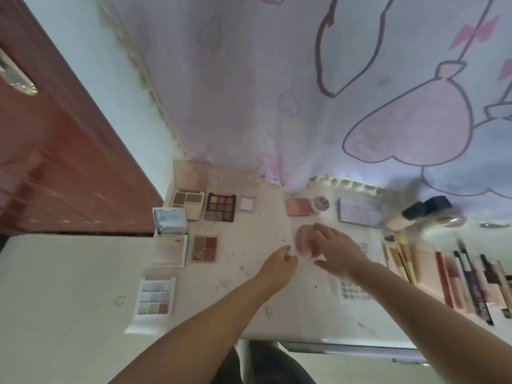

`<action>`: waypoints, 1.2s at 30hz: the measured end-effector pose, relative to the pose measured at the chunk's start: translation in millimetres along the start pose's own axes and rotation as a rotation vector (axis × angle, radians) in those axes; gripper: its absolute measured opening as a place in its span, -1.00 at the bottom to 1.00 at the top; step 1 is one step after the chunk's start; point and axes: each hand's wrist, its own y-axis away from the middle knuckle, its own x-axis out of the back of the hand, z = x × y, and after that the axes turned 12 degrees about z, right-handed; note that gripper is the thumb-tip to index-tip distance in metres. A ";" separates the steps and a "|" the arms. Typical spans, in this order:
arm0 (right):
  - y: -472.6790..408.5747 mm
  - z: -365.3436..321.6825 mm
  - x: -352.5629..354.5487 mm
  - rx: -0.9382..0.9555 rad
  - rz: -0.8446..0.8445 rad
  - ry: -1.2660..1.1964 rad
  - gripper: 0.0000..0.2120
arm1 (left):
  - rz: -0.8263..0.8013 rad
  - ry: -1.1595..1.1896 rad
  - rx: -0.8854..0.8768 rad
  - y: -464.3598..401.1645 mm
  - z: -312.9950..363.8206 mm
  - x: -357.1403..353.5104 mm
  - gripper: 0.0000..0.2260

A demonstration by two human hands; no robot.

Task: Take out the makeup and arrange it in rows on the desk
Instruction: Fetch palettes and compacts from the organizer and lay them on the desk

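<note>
We see the white worktop [249,314] ending just behind the curtain [277,79] at its far edge, with the near edge at our legs and its left edge above pale floor. The widest bare stretch lies near our left hand [278,263], toward the near edge. Our hands meet at a blurred pink puff [304,239]. The right hand [339,252] covers it with fingers spread and relaxed; the left hand's grip is curled, thumb and forefinger pinched by the puff's edge, though we cannot tell if it holds anything. Left of the puff lie open eyeshadow palettes: a dark nine-pan palette [220,207] and a four-pan palette [204,248]. Behind the puff sits a pink compact [298,207]. Right of it, brushes and pencils [457,278] lie side by side.
</note>
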 end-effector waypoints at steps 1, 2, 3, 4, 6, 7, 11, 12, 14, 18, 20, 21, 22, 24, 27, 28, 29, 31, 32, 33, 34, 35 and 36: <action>-2.3 0.7 -1.4 0.005 0.012 -0.002 -0.37 | 0.006 0.071 0.051 -2.8 2.9 -5.8 -0.58; -5.4 1.6 -2.0 0.008 0.016 -0.002 -0.37 | 0.007 0.145 0.091 -3.6 5.9 -9.2 -0.62; -8.3 2.7 -2.1 0.014 0.019 -0.006 -0.37 | 0.004 0.219 0.121 -3.6 8.5 -11.4 -0.70; -10.9 4.3 -2.5 0.025 0.023 -0.016 -0.36 | -0.001 0.282 0.154 -2.8 10.4 -12.2 -0.78; -14.3 5.7 -1.8 0.041 0.017 -0.075 -0.37 | 0.006 0.392 0.235 -1.5 12.1 -11.5 -0.84; -15.1 4.7 -0.5 0.031 0.015 -0.131 -0.37 | 0.004 0.448 0.281 -1.2 10.4 -10.0 -0.84; -10.8 -17.5 11.8 -0.013 0.047 -0.453 -0.46 | -0.097 0.839 0.463 10.3 2.9 8.8 -0.60; -8.5 -26.2 16.1 0.006 0.049 -0.526 -0.48 | -0.140 0.951 0.469 16.3 2.2 15.8 -0.57; -3.2 -42.7 25.4 0.068 0.047 -0.607 -0.51 | -0.174 1.126 0.442 29.1 -1.8 27.8 -0.50; 0.1 -65.0 39.7 0.191 -0.010 -0.594 -0.52 | -0.188 1.247 0.395 53.9 -15.6 44.9 -0.47; 0.0 -76.4 41.4 0.232 -0.070 -0.585 -0.52 | -0.197 1.269 0.402 63.8 -28.0 53.4 -0.47; -0.5 -82.2 41.6 0.245 -0.092 -0.597 -0.53 | -0.196 1.279 0.408 68.5 -34.8 58.0 -0.48; -1.0 -88.0 41.1 0.241 -0.111 -0.629 -0.55 | -0.189 1.293 0.415 72.9 -41.5 62.0 -0.50; -2.2 -99.3 41.6 0.201 -0.142 -0.727 -0.60 | -0.171 1.357 0.444 81.5 -55.0 71.4 -0.52; -6.9 -119.1 44.1 0.197 -0.234 -0.777 -0.60 | -0.162 1.427 0.483 92.4 -74.5 86.8 -0.48; -9.1 -126.6 44.2 0.192 -0.275 -0.776 -0.62 | -0.164 1.441 0.505 95.4 -80.4 91.6 -0.47; -12.7 -133.1 43.5 0.180 -0.303 -0.777 -0.67 | -0.161 1.453 0.535 97.7 -85.9 96.2 -0.45; -21.7 -142.7 42.4 0.125 -0.302 -0.806 -0.78 | -0.145 1.485 0.605 101.9 -97.4 102.6 -0.44; -26.6 -145.9 41.2 0.071 -0.283 -0.843 -0.81 | -0.145 1.505 0.629 104.8 -102.1 104.5 -0.45; -31.7 -148.8 39.5 0.009 -0.264 -0.886 -0.81 | -0.146 1.516 0.647 107.7 -106.9 106.3 -0.47; -36.1 -152.2 37.0 -0.042 -0.251 -0.907 -0.78 | -0.145 1.517 0.659 109.9 -111.8 107.4 -0.49; -39.5 -156.5 34.2 -0.065 -0.243 -0.892 -0.77 | -0.145 1.517 0.668 111.9 -115.6 108.2 -0.51; -42.2 -161.4 29.8 -0.067 -0.237 -0.848 -0.75 | -0.142 1.522 0.678 113.2 -118.6 108.9 -0.52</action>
